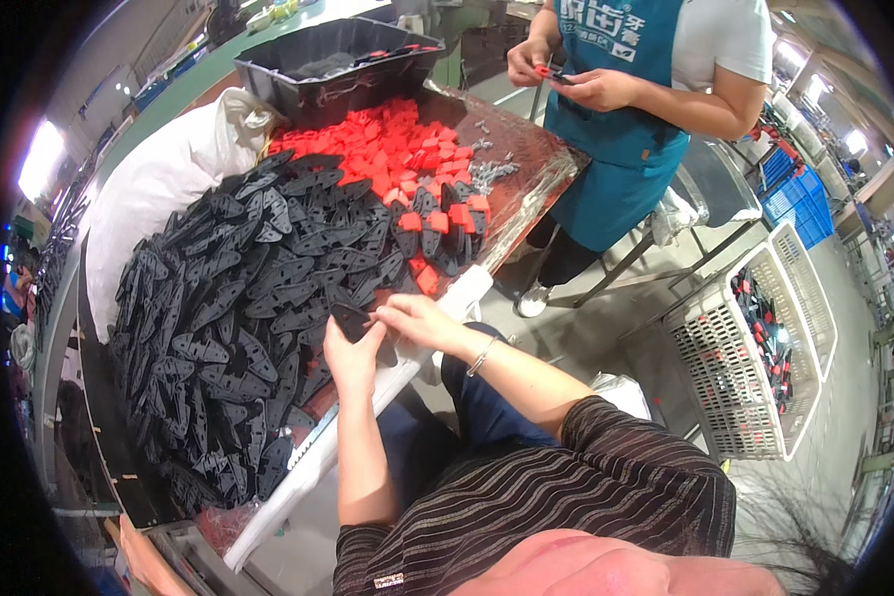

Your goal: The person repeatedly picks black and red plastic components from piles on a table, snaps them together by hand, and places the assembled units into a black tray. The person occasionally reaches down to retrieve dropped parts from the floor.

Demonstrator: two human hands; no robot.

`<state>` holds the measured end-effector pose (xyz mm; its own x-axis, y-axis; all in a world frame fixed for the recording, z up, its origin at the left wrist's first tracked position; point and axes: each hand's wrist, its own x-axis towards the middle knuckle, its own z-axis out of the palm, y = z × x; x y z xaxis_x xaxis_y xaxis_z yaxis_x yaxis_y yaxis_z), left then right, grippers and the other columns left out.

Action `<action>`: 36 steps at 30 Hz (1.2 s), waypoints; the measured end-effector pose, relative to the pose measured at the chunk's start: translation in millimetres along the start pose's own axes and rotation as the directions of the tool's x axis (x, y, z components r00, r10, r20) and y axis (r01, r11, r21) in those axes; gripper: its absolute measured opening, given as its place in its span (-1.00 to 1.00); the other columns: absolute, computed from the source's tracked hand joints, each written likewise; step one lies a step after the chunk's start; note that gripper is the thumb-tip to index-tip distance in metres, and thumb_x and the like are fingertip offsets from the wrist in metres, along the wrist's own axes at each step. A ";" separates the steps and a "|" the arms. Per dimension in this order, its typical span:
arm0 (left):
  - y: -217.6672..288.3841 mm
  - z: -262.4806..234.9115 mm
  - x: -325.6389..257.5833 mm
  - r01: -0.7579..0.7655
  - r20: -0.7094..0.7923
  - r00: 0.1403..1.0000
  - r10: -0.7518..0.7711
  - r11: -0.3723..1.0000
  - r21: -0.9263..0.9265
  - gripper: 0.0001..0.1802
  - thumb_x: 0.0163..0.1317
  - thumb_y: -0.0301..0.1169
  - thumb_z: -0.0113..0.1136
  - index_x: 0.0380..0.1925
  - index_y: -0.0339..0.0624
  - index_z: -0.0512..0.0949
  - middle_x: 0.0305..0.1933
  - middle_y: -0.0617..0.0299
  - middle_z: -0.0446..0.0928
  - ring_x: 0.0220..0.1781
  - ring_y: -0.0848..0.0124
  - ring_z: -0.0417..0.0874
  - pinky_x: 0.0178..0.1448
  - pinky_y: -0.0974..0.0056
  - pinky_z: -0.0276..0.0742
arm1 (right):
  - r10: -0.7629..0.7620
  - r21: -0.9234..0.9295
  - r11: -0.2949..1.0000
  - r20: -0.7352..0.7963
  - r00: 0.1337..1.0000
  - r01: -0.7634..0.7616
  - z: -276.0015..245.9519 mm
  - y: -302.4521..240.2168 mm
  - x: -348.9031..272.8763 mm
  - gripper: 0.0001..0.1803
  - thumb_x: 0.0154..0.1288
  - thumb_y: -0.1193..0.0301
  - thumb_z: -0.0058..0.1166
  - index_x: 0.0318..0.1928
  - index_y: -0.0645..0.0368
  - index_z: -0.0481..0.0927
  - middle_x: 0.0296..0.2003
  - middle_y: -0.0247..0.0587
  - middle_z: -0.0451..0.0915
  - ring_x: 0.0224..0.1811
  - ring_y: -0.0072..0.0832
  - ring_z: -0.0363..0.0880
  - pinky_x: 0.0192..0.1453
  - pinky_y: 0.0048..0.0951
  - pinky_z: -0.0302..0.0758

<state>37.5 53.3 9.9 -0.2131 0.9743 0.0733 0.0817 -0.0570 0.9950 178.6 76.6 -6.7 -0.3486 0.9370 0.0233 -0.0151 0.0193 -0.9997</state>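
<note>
The striped dark shirt point(566, 487) of the person lies nearest the camera, close against the work surface point(541, 164), probably so that both arms reach in without stretching. Across that surface spreads a heap of black parts point(258, 298), flat and pointed, loose rather than stacked, which likely makes any one easy to pick up. On the far side a co-worker in a teal apron point(606, 169) holds a small red-and-black piece point(554, 75) in both hands. A white sack point(159, 209) rests against the heap's left side, seemingly walling it in. The pale slatted crate point(710, 382) stands off to the right, with black and red pieces inside it. Behind the heap sits a dark bin point(343, 94), and before it the red pieces point(387, 144) lie in their own pile, perhaps to keep the kinds apart. The left hand point(351, 363) has its thumb and fingers clamped on one black part point(350, 319), held over the heap's near edge, apparently to steady it for the right hand point(419, 321), whose fingertips are pinched together at its side; whether they grip anything, I cannot tell. Smallest are the grey bits point(492, 177) beyond the red pile.
</note>
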 end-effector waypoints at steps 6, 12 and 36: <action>-7.7 -8.7 -0.2 0.106 0.050 0.994 -0.102 0.989 -0.104 -0.70 -0.08 -0.60 0.34 -0.33 -0.26 0.44 -0.39 0.28 0.56 -0.38 0.54 0.54 -0.22 0.43 0.46 | -0.069 -0.106 0.992 -0.006 0.998 0.068 1.4 8.4 -0.8 -0.70 0.36 0.26 -0.06 -0.44 0.22 0.45 -0.56 -0.45 0.49 -0.54 -0.71 0.39 -0.46 -0.58 0.36; -12.8 -10.0 4.3 0.116 0.122 0.987 -0.101 0.985 -0.127 -0.68 -0.03 -0.64 0.31 -0.26 -0.24 0.44 -0.34 0.26 0.54 -0.37 0.51 0.55 -0.19 0.41 0.51 | -0.073 -0.005 0.997 -0.076 0.994 0.073 5.6 4.5 -4.2 -0.78 0.32 0.33 -0.01 -0.41 0.21 0.44 -0.56 -0.43 0.48 -0.53 -0.71 0.43 -0.45 -0.60 0.39; -5.2 -15.0 9.4 0.061 0.027 0.998 -0.058 0.992 -0.108 -0.79 0.22 -0.39 0.17 -0.23 -0.25 0.40 -0.35 0.26 0.50 -0.36 0.53 0.56 -0.28 0.41 0.51 | 0.019 0.259 0.966 -0.115 0.993 0.012 4.8 12.2 2.3 -0.88 0.26 0.48 0.10 -0.24 0.25 0.49 -0.36 -0.35 0.56 -0.35 -0.65 0.56 -0.23 -0.58 0.55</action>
<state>20.5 59.4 6.5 -0.1913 0.9814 0.0137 -0.0373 -0.0212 0.9991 173.1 77.3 -18.8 -0.2383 0.9712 0.0034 -0.2610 -0.0606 -0.9634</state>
